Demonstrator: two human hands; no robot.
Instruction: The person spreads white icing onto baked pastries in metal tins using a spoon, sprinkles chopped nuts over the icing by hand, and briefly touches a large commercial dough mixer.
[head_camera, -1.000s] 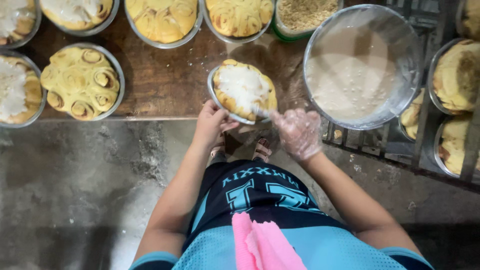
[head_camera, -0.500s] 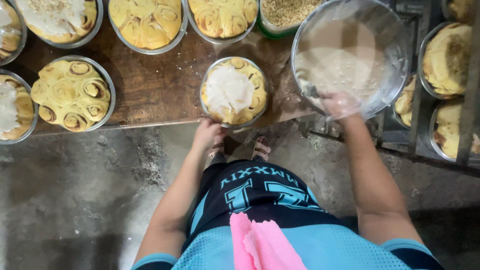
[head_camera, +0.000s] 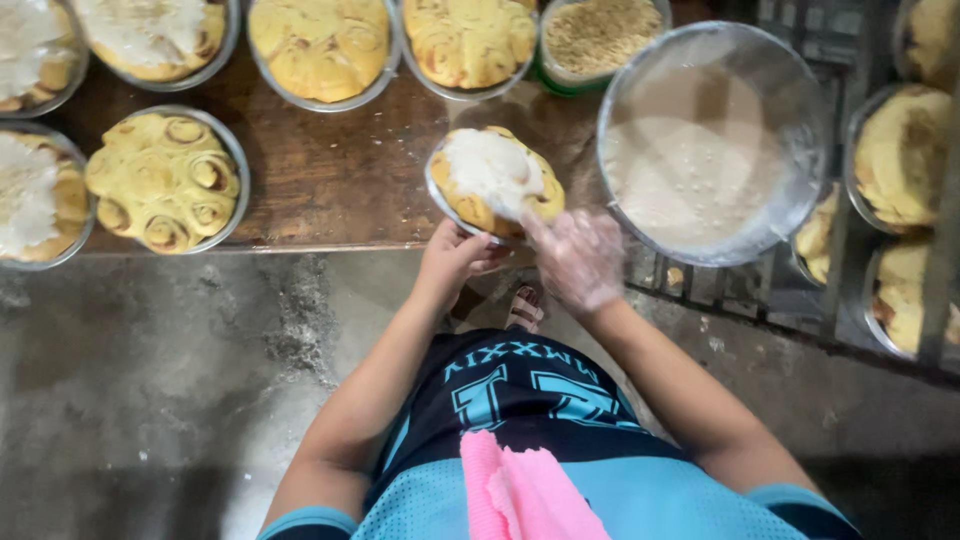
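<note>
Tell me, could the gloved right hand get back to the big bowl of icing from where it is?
Probably yes. The right hand is at the iced rolls, and the icing bowl sits just beside it, top open, with nothing between them.

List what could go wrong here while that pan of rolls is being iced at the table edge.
The pan of rolls is tilted and juts past the wooden table edge, propped only by the left hand; it could slip to the floor. White icing may run off the lower side. The gloved right hand works close to the big icing bowl, which sits on a rack and might get knocked.
</note>
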